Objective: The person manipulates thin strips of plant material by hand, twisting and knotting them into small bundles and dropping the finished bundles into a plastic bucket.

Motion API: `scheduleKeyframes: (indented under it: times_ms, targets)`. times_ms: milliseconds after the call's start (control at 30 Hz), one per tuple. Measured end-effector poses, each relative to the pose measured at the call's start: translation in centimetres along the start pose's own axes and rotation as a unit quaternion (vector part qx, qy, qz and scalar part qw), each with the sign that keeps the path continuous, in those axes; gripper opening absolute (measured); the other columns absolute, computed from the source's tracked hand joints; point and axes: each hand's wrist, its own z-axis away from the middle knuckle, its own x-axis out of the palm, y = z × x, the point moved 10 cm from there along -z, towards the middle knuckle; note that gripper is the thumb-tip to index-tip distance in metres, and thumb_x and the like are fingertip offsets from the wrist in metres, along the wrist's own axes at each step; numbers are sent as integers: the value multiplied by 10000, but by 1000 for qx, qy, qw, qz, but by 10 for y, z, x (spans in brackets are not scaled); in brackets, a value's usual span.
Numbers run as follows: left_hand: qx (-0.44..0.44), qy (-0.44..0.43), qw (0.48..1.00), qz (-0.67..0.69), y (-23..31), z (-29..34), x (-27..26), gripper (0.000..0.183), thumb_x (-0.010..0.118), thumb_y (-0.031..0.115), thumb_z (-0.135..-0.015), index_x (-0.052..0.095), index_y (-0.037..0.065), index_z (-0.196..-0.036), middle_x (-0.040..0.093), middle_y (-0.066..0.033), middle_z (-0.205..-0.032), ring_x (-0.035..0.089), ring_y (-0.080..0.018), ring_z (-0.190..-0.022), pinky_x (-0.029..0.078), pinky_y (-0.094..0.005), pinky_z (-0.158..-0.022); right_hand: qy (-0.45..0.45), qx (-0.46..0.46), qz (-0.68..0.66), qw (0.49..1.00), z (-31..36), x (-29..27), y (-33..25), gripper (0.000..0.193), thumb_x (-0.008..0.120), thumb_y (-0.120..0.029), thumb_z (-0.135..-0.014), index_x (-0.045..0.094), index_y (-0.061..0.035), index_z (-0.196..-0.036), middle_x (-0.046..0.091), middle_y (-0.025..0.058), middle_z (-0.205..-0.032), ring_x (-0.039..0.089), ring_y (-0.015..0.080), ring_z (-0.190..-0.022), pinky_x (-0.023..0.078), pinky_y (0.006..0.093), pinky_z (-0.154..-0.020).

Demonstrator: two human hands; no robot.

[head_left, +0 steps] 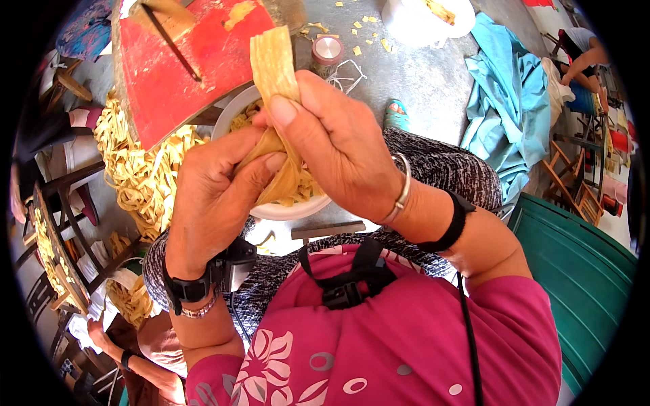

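Observation:
A flat, yellow-tan strip (273,64) with fine lengthwise grain, its material unclear to me, stands upright between my hands. My right hand (342,145) pinches it at mid-length, thumb across its face. Lower down, my left hand (213,186) is closed on its twisted, folded end, thumb and fingers pressed together. Both hands are held above a white basin (288,212) with small yellow-tan pieces in it; my hands hide much of its inside. Just beyond the basin stands a red-topped wooden bench (162,81) with a thin dark rod (170,42) on it.
Left of the basin lies a big heap of loose yellow strips (139,172). Small square pieces are scattered on the floor near a round-lidded jar (328,51) and a white bucket (413,20). Blue-green cloth (508,88) and a green panel (575,284) are at the right. Other people work at both sides.

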Motion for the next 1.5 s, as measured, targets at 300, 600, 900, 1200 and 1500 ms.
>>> scheduleKeyframes:
  times_ms: [300,600,900,1200,1500]
  targets:
    - [329,235,871,-280,68,32,-26,215,682,-66,-666,616,-1,-860,592,-121,-988,619,-232,-783,499,-277,-719,-109,53,-121,985,-6,26,12,291,439,-207,-906,514,20,-740,467,112,-588,447,147,-549,386,310,-522]
    - [151,118,962,193,12,17,-32,192,624,3,-827,493,39,-963,618,-54,-901,559,-69,-756,459,-206,-649,-99,-65,-23,993,-5,21,-14,258,563,-265,-893,568,-10,-936,563,55,-814,546,116,-701,439,241,-623]
    - [80,75,938,330,16,9,-19,372,523,273,-891,503,-6,-1137,585,-55,-845,506,-49,-627,388,-174,-566,-93,-101,-24,990,-8,16,-22,253,519,-265,-916,559,-21,-863,548,106,-703,542,231,-610,433,306,-582]
    - [213,86,973,16,32,12,-18,422,472,202,-908,471,-26,-1263,576,-82,-1061,549,-143,-941,419,-248,-840,-146,61,-128,979,0,26,7,281,427,-289,-962,539,-31,-945,497,-17,-699,409,28,-513,312,167,-461]
    - [72,62,974,205,7,1,-10,555,339,429,-966,485,-39,-1227,573,-152,-1132,572,-205,-1006,468,-299,-854,-24,-5,-197,980,-3,22,9,365,424,-323,-961,382,-63,-1214,581,34,-877,487,27,-667,379,160,-568]
